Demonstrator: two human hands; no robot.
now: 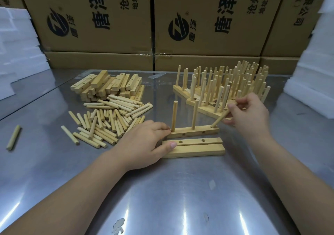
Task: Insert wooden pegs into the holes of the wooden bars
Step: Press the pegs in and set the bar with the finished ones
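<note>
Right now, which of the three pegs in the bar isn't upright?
The right-end peg, pinched by the right hand: it leans right, tip in the end hole of the bar. The left peg and middle peg stand straight.

Bright overhead light streaks glare across the steel table (162, 189); wide-angle edges bow, slightly soft.

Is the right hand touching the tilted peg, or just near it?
Touching. Head view: right hand pinches the tilted peg at its upper end.
</note>
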